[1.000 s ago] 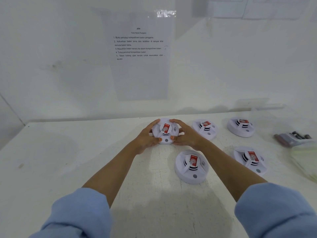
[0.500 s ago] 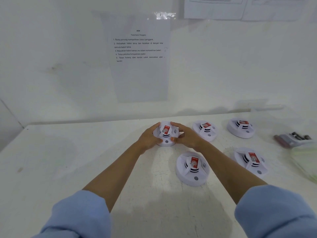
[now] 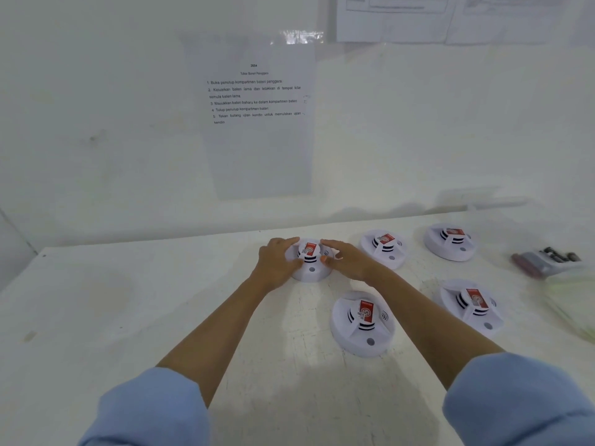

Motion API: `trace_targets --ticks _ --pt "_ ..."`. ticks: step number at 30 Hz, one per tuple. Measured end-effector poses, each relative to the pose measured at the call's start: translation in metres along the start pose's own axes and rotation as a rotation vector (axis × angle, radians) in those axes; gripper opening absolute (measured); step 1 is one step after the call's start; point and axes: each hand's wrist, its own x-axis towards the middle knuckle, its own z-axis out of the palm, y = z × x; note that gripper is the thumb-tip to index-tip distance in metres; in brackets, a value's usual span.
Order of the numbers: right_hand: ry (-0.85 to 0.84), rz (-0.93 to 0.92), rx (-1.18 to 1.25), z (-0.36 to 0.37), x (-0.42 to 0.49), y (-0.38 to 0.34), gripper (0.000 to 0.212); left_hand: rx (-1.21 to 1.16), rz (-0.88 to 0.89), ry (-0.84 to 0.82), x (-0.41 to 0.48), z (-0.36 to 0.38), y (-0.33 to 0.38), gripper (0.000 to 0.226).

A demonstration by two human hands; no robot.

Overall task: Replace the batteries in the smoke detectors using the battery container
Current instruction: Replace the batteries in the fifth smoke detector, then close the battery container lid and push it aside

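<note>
Several round white smoke detectors with red labels lie on the white table (image 3: pixel 128 317). Both my hands hold the far-left detector (image 3: pixel 310 263): my left hand (image 3: pixel 278 262) grips its left side and my right hand (image 3: pixel 349 260) grips its right side, fingers curled over its rim. Another detector (image 3: pixel 362 321) lies just in front of it. More detectors sit further right, one at the back (image 3: pixel 384 247), one at the back right (image 3: pixel 449 241) and one nearer (image 3: pixel 471 305). The clear battery container (image 3: pixel 547 260) with dark batteries sits at the far right.
A printed instruction sheet (image 3: pixel 254 117) hangs on the white wall behind the table. A clear plastic bag (image 3: pixel 570 304) lies at the right edge below the container. More papers (image 3: pixel 418 14) are pinned top right.
My hands have closed in tighter over the far-left detector, and it sits slightly turned under them. The camera view has tilted a little downward.
</note>
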Motion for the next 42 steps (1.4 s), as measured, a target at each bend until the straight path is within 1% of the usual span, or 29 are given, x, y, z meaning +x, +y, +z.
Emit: trace_targets --ticks 2,3,9,12,18,22,27,31,36,42 --pt "0.049 -0.003 -0.127 -0.004 -0.001 -0.002 0.047 0.098 0.081 0.081 0.002 -0.001 0.003 0.034" --pt "0.059 -0.019 -0.175 -0.007 -0.002 -0.003 0.046 0.124 0.099 0.092 0.002 0.000 0.005 0.029" --pt "0.077 -0.071 -0.345 -0.025 -0.011 -0.006 0.046 0.304 0.081 0.085 0.002 0.000 0.033 0.026" --pt "0.080 -0.072 -0.396 -0.037 -0.017 -0.003 0.045 0.370 0.053 0.075 0.002 0.003 0.049 0.029" --pt "0.063 -0.053 -0.467 -0.066 -0.029 0.010 0.045 0.432 0.089 0.050 0.004 0.014 0.085 0.039" --pt "0.070 -0.048 -0.425 -0.097 -0.041 0.023 0.044 0.458 0.089 0.058 0.006 0.030 0.116 0.041" --pt "-0.006 -0.104 -0.555 -0.149 -0.058 0.051 0.045 0.455 0.040 0.075 0.011 0.068 0.163 0.037" --pt "-0.022 -0.105 -0.546 -0.187 -0.073 0.076 0.045 0.408 -0.005 0.080 0.014 0.101 0.200 0.039" --pt "-0.050 -0.096 -0.555 -0.217 -0.089 0.103 0.043 0.426 0.008 0.043 0.013 0.132 0.235 0.043" --pt "0.005 -0.091 -0.490 -0.244 -0.111 0.130 0.042 0.451 0.050 -0.023 0.012 0.156 0.268 0.045"
